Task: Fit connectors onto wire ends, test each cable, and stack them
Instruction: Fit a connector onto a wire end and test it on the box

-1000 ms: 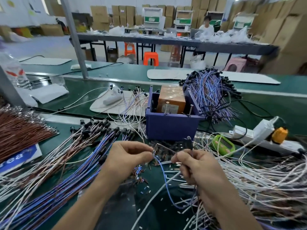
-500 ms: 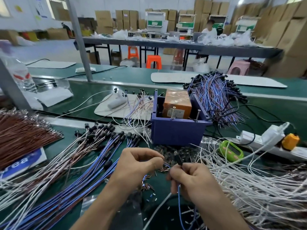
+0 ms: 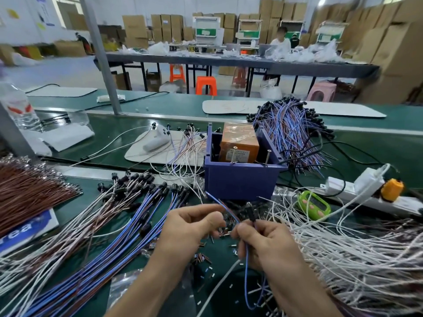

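Observation:
My right hand (image 3: pixel 265 241) pinches a small black connector (image 3: pixel 251 212) upright between thumb and fingers, together with a thin blue wire (image 3: pixel 246 277) that loops down below the hand. The wire's free end (image 3: pixel 219 202) sticks up and left past my left hand (image 3: pixel 192 227), whose fingers curl around it near the tip. Both hands hover close together in front of the blue box (image 3: pixel 238 179). Loose small connectors (image 3: pixel 201 257) lie on the green mat beneath them.
Finished blue and white cables with black connectors (image 3: pixel 128 202) fan out at left. Brown wires (image 3: pixel 29 191) lie far left, white wires (image 3: pixel 354 252) at right. A green tester (image 3: pixel 314 204), a power strip (image 3: pixel 357 188) and another cable bundle (image 3: pixel 290 131) stand behind.
The hands have drawn closer together. The blue wire's end now points up and left past the left hand, and the black connector stands up from the right hand's fingers.

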The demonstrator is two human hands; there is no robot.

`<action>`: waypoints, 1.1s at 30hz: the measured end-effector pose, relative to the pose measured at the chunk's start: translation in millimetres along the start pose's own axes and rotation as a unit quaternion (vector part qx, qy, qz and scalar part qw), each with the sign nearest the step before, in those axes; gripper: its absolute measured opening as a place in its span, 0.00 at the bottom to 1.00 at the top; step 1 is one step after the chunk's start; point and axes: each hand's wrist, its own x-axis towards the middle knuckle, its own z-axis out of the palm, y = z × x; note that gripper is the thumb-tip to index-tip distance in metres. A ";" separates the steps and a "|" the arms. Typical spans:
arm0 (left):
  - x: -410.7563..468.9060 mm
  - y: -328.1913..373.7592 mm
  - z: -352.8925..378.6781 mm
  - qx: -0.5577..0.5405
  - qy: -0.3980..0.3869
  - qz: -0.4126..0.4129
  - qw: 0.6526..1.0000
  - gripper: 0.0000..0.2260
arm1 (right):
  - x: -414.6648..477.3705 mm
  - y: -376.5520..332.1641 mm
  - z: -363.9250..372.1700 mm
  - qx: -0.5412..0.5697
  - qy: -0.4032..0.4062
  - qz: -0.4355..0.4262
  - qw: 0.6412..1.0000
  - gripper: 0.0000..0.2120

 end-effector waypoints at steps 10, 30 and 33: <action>5.6 -2.0 4.3 -0.120 0.075 -0.014 0.990 0.16 | 2.8 0.7 -0.6 -0.104 -0.034 -0.026 0.994 0.11; 11.2 -0.2 -6.8 -0.118 0.131 -0.018 0.984 0.05 | -1.3 -0.9 -1.6 -0.075 -0.040 -0.033 0.996 0.11; 8.5 -4.3 -5.6 -0.110 0.156 0.000 0.982 0.06 | -2.3 0.3 0.4 -0.074 -0.045 -0.035 0.996 0.10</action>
